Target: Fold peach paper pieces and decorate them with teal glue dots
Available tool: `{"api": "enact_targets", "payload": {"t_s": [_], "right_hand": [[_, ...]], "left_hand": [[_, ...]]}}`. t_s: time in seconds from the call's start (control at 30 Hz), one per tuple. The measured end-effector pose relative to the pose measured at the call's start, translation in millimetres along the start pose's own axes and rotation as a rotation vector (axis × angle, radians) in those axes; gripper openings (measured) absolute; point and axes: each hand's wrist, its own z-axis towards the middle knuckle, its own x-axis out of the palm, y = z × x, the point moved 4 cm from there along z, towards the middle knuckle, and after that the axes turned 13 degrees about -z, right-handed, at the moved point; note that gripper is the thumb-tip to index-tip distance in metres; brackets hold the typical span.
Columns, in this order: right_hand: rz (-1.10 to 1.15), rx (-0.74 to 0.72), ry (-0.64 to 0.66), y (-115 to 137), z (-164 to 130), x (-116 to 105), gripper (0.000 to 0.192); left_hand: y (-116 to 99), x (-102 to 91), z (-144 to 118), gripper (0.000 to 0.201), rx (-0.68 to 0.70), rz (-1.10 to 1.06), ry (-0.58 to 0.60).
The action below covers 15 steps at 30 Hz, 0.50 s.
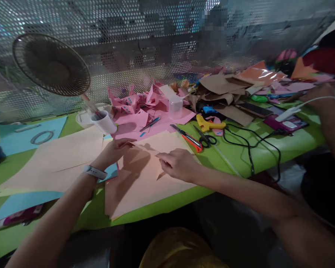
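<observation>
— Where is the peach paper (145, 182)?

— Flat on the green table (268, 149), right in front of the person, near the front edge.

— And the hands?

— The left hand (114, 150) presses the sheet's far corner, fingers flat, gripping nothing. The right hand (178, 163) pinches a folded edge of the same sheet.

— Anything close by?

— An orange box cutter (188, 138) and scissors (206, 138) lie just beyond the sheet, a white cup (104, 122) to the left.
</observation>
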Motion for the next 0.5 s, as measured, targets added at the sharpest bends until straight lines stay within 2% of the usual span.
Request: {"api": "enact_targets", "payload": {"t_s": [0.13, 0.3, 0.5], "right_hand": [[0.049, 0.075, -0.038, -17, -1, 2, 0.026], [0.13, 0.201, 0.025, -56, 5, 9, 0.021], [0.059, 0.253, 0.071, -89, 33, 11, 0.02]], "left_hand": [[7, -10.4, 20, 0.036, 0.032, 0.165, -0.027], [7, -8.0, 32, 0.031, 0.038, 0.034, 0.075], [-11, -12.2, 27, 0.05, 0.111, 0.143, 0.072]]}}
